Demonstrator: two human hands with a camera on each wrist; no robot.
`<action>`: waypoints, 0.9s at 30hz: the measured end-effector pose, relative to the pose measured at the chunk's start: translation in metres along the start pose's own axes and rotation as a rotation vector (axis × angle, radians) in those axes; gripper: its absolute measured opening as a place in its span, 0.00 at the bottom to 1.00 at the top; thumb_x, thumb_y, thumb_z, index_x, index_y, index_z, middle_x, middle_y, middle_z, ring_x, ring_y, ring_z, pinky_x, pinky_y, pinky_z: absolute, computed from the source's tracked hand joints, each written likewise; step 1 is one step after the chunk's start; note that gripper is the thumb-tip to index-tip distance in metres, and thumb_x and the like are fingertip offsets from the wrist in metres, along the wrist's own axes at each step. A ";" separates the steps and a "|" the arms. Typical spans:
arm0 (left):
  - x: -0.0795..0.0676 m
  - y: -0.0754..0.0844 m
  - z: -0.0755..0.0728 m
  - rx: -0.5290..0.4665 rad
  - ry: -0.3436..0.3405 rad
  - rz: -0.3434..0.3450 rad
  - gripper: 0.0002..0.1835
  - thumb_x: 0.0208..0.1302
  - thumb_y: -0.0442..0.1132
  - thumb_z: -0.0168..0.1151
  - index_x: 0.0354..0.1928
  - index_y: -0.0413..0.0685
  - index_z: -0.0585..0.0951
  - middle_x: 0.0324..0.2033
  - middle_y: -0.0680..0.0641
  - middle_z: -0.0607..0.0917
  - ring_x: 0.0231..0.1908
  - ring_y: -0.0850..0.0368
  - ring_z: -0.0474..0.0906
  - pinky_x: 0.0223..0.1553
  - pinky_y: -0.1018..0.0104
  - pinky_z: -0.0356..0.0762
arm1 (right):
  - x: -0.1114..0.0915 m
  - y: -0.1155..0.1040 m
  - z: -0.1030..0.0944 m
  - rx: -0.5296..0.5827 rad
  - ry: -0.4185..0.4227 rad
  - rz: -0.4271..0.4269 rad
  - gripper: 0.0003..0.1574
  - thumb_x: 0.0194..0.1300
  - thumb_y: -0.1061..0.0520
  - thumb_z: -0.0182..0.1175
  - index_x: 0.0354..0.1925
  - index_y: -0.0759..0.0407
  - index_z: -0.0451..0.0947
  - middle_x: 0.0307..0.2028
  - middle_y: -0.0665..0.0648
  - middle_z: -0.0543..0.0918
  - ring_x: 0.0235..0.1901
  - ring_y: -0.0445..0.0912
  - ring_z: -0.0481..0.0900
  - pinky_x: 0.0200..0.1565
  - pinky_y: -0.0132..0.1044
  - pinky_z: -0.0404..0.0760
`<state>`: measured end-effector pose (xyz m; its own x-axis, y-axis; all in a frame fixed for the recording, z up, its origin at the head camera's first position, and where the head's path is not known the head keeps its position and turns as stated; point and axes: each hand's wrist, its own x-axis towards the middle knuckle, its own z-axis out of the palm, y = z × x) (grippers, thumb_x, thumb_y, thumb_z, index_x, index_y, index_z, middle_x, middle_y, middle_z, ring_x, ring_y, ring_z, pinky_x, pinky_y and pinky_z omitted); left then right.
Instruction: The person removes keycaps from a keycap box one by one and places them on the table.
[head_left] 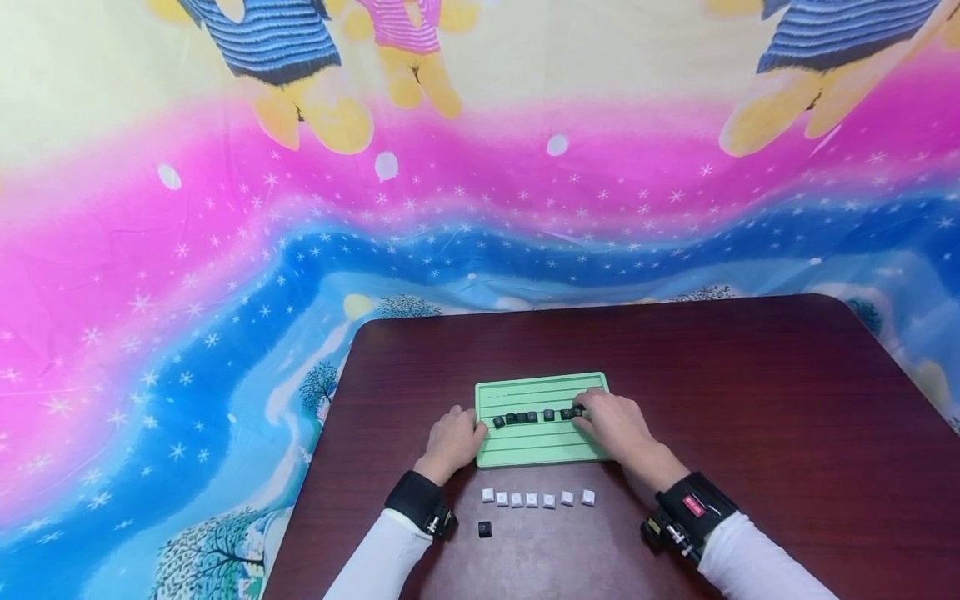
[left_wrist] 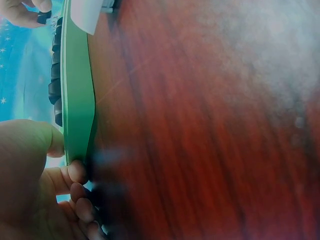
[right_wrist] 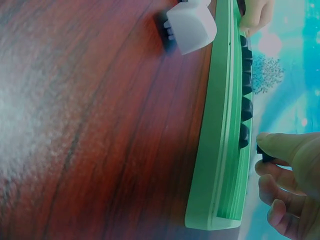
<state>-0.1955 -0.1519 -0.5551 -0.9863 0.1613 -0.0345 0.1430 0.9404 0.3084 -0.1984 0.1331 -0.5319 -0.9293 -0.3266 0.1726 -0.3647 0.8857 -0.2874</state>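
Observation:
A light green board with ridges [head_left: 540, 450] lies on the table, and a row of black keycaps [head_left: 532, 417] runs across its middle. My left hand [head_left: 453, 437] grips the board's left edge; in the left wrist view the thumb [left_wrist: 56, 142] is at the rim and the fingers curl at the corner. Over the board's right end, my right hand [head_left: 617, 423] pinches a black keycap [right_wrist: 265, 154] between thumb and index finger. The right wrist view shows this keycap beside the end of the row, its underside hidden by the fingers.
In front of the board several white keycaps [head_left: 532, 501] form a row on the dark red-brown table [head_left: 750, 400]. One black keycap [head_left: 484, 529] lies nearer, below the row's left end. Behind the table hangs a colourful printed cloth [head_left: 450, 192].

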 end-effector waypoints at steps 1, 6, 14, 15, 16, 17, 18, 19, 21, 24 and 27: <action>0.000 0.000 0.000 0.001 0.000 0.000 0.17 0.70 0.43 0.50 0.20 0.51 0.68 0.24 0.48 0.70 0.22 0.54 0.65 0.26 0.61 0.64 | 0.000 -0.001 0.000 0.001 0.002 -0.004 0.13 0.60 0.53 0.72 0.43 0.53 0.86 0.38 0.53 0.87 0.35 0.47 0.86 0.32 0.46 0.82; 0.000 0.000 0.000 -0.002 0.003 0.003 0.17 0.70 0.44 0.50 0.21 0.51 0.69 0.24 0.48 0.71 0.23 0.54 0.66 0.26 0.60 0.65 | -0.003 -0.004 -0.001 0.000 0.016 -0.025 0.12 0.60 0.52 0.71 0.42 0.52 0.86 0.38 0.51 0.87 0.34 0.46 0.86 0.32 0.45 0.82; 0.000 -0.001 0.000 -0.003 -0.010 -0.001 0.18 0.71 0.44 0.50 0.21 0.51 0.69 0.24 0.48 0.70 0.22 0.54 0.64 0.26 0.62 0.63 | -0.010 -0.015 -0.005 -0.001 0.045 -0.078 0.13 0.59 0.52 0.73 0.42 0.52 0.86 0.39 0.51 0.87 0.35 0.45 0.86 0.32 0.45 0.83; 0.000 0.000 0.000 -0.004 -0.011 0.000 0.18 0.72 0.44 0.50 0.21 0.51 0.69 0.23 0.48 0.70 0.22 0.54 0.64 0.26 0.62 0.62 | -0.011 -0.017 -0.005 -0.003 0.040 -0.084 0.12 0.59 0.52 0.73 0.42 0.52 0.86 0.39 0.50 0.87 0.35 0.45 0.86 0.32 0.44 0.83; 0.000 0.000 0.000 -0.005 -0.011 0.001 0.18 0.72 0.44 0.50 0.20 0.51 0.68 0.23 0.48 0.69 0.22 0.54 0.64 0.25 0.62 0.62 | -0.012 -0.019 -0.005 0.000 0.037 -0.086 0.12 0.59 0.52 0.73 0.41 0.51 0.86 0.38 0.50 0.87 0.35 0.44 0.86 0.32 0.44 0.83; -0.001 0.000 0.000 -0.004 -0.009 0.002 0.18 0.72 0.43 0.50 0.20 0.51 0.68 0.23 0.48 0.69 0.22 0.54 0.63 0.25 0.62 0.62 | -0.013 -0.020 -0.005 -0.004 0.033 -0.090 0.11 0.59 0.52 0.73 0.41 0.51 0.85 0.38 0.49 0.87 0.35 0.44 0.85 0.32 0.43 0.83; -0.001 0.000 0.000 -0.005 -0.007 0.003 0.18 0.71 0.43 0.50 0.20 0.51 0.68 0.23 0.49 0.69 0.22 0.54 0.63 0.25 0.62 0.62 | -0.014 -0.022 -0.005 -0.004 0.033 -0.093 0.11 0.59 0.52 0.73 0.41 0.51 0.85 0.38 0.49 0.86 0.34 0.44 0.85 0.31 0.43 0.82; -0.001 0.000 0.000 -0.006 -0.004 0.004 0.18 0.71 0.43 0.51 0.20 0.51 0.68 0.23 0.49 0.69 0.21 0.54 0.63 0.25 0.63 0.62 | -0.015 -0.023 -0.006 -0.004 0.035 -0.096 0.11 0.58 0.52 0.73 0.40 0.50 0.85 0.37 0.48 0.86 0.34 0.44 0.85 0.31 0.43 0.82; -0.001 0.000 0.000 -0.006 -0.004 0.004 0.18 0.71 0.43 0.51 0.20 0.50 0.68 0.23 0.49 0.69 0.22 0.54 0.63 0.25 0.63 0.61 | -0.016 -0.026 -0.006 -0.004 0.042 -0.103 0.10 0.58 0.52 0.73 0.39 0.50 0.85 0.37 0.48 0.85 0.33 0.43 0.85 0.30 0.43 0.82; -0.001 -0.001 0.001 -0.009 -0.011 -0.002 0.18 0.71 0.43 0.50 0.20 0.50 0.69 0.23 0.48 0.69 0.22 0.54 0.63 0.25 0.63 0.61 | -0.019 -0.030 -0.007 -0.007 0.055 -0.119 0.10 0.58 0.52 0.74 0.38 0.49 0.85 0.35 0.47 0.84 0.31 0.43 0.84 0.28 0.42 0.81; 0.000 -0.001 0.001 -0.012 -0.018 -0.009 0.18 0.72 0.44 0.50 0.20 0.51 0.69 0.23 0.48 0.69 0.22 0.53 0.64 0.26 0.63 0.61 | -0.021 -0.034 -0.007 -0.012 0.065 -0.132 0.09 0.57 0.51 0.74 0.37 0.48 0.84 0.33 0.46 0.84 0.29 0.43 0.84 0.27 0.41 0.80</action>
<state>-0.1957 -0.1525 -0.5560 -0.9859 0.1582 -0.0544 0.1329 0.9383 0.3192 -0.1657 0.1124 -0.5191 -0.8675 -0.4189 0.2684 -0.4822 0.8406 -0.2466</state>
